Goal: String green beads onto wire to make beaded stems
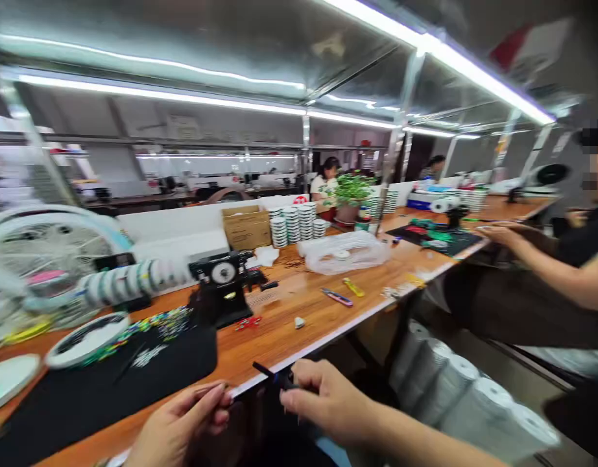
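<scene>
The tool (264,371) is in the right hand (323,395), just at the front edge of the tabletop (267,344). It is dark and slim, with a bluish spot near the fingers. Its long axis slants across that edge: the thin end points left and away from the person, and the other end runs back into the right grip, curled around it. The left hand (192,415) has a narrow grip, thumb and forefinger tips pinched together just beside the front edge, near the right end of the black mat (192,357); I cannot tell whether something small is between them.

Toward the left end of the tabletop, a round tray (60,363) lies by the mat's back edge, with dark and pale contents too blurred to name. Small coloured pieces (170,323) are heaped beside it on the mat. At the back edge stands a cardboard box (245,230), its inside hard to make out, with stacked spools (296,224) just to its right. In front of these lies a clear bag (367,250), a white disc (342,255) in or on it. A pot (346,215) farther right holds a leafy plant (350,188).
</scene>
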A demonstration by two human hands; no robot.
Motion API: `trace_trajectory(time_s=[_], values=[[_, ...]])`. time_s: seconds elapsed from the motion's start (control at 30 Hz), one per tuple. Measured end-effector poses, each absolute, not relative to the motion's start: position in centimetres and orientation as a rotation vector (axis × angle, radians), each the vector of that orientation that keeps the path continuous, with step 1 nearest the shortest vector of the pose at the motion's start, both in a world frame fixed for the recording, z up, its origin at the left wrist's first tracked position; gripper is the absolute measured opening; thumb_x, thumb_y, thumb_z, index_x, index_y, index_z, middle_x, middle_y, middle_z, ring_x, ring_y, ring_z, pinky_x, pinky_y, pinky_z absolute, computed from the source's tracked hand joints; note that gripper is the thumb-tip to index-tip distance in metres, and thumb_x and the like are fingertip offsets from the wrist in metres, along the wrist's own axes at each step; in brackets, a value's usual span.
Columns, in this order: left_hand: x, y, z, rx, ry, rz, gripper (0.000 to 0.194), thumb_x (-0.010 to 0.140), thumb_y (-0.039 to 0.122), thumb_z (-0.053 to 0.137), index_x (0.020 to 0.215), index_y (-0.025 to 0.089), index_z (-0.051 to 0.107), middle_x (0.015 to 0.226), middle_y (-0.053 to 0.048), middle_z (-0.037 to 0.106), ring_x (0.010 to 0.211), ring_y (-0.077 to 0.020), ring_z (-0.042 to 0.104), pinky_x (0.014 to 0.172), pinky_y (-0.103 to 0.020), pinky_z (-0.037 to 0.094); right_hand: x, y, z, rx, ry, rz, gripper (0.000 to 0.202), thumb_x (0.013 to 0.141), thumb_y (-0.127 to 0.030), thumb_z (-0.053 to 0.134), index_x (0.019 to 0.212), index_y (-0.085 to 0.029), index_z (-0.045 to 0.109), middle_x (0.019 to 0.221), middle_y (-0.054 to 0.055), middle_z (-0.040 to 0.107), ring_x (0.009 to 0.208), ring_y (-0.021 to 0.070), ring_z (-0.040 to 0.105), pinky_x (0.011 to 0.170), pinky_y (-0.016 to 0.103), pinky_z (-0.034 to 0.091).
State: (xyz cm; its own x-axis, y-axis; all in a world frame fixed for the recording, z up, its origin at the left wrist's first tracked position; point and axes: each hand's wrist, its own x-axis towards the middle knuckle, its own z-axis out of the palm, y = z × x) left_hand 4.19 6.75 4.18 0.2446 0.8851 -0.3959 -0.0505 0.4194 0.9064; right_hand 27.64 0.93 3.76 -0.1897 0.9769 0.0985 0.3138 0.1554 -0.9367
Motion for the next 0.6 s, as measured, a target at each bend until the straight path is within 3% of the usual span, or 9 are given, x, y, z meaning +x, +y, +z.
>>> trace_trajectory(time_s=[0.23, 0.6], values=[[3.6, 3.9, 5.4, 0.897, 1.103, 0.955, 0.021, 0.071, 0.034, 0.072, 0.072, 0.013, 0.069, 0.063, -0.003, 0.065, 0.053, -0.0099, 0.056, 0.052, -0.019, 0.047, 21.5, -0.3, 1.4, -1.152, -1.664, 1.138, 0.028, 0.080, -0.032, 0.050, 0.060, -0.018, 0.036, 0.072, 0.000, 0.046, 0.069, 0.0127, 0.041, 0.065, 0.025, 0.034], [2.5, 2.8, 4.2, 0.893, 1.114, 1.017, 0.023, 0.073, 0.035, 0.070, 0.072, 0.012, 0.068, 0.066, -0.004, 0.066, 0.055, -0.0100, 0.056, 0.055, -0.021, 0.046, 19.4, 0.0, 1.5, -1.255, -1.678, 1.102, 0.030, 0.082, -0.035, 0.048, 0.059, -0.019, 0.038, 0.070, 0.001, 0.046, 0.068, 0.0143, 0.040, 0.063, 0.028, 0.034]])
